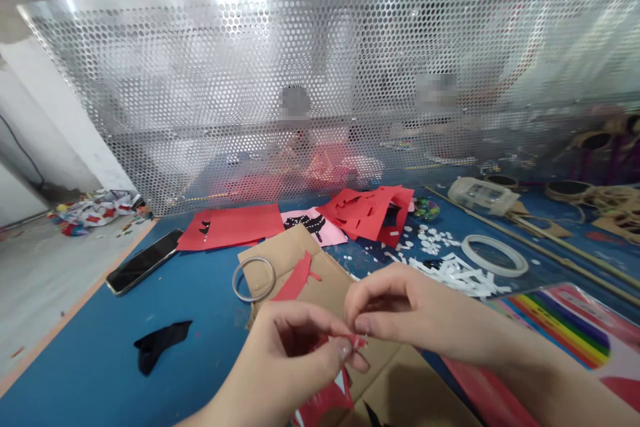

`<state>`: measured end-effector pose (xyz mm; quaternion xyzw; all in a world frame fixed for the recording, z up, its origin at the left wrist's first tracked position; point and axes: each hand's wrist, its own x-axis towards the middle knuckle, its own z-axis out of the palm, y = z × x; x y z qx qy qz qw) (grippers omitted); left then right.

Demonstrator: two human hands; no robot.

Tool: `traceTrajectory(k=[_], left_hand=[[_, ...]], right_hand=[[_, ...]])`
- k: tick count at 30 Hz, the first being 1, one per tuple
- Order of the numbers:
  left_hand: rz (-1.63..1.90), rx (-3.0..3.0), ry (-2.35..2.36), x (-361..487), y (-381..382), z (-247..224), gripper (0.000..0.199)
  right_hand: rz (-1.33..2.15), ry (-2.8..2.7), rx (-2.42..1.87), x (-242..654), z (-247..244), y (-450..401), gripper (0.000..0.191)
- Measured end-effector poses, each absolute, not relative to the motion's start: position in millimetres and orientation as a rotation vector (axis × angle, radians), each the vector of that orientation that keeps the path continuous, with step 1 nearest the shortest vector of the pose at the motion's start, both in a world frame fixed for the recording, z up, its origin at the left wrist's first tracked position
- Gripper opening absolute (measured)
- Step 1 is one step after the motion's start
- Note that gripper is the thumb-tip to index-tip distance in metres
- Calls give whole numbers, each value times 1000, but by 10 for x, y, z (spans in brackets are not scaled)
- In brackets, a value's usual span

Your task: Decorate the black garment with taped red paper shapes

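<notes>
In the head view, my left hand comes up from the bottom edge, thumb pressed against the fingers, gripping a small red scrap right in front of me. My right hand reaches in from the right with its fingers curled and its thumb tip at the scrap; I cannot tell whether it pinches it too. Both hands are above a brown cardboard sheet on the blue counter. Just beyond my left hand, a red cut-out strip lies on the cardboard, and a silvery ring overlaps its left edge. Farther left I have a black scrap and a smartphone. Past the cardboard lies a flat red sheet. Near my right hand are white paper strips, a white tape roll and a rainbow-printed packet. A perforated metal screen stands behind everything.
</notes>
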<state>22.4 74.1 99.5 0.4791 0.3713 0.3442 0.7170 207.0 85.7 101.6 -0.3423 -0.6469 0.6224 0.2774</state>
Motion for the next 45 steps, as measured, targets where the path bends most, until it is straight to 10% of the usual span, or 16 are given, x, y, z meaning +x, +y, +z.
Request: traceTrajectory(k=[18,32,45], left_hand=[[844,1212,957,211,743,921,2],[862,1254,991,215,802,896,4],[1004,1097,918,184,785,933,18]], right_hand=[[1463,-1869,-1042,2045,1045,793,14],[-144,-2094,-991,1786,951,559,17],[729,-1818,-1202,1886,1064,615,9]])
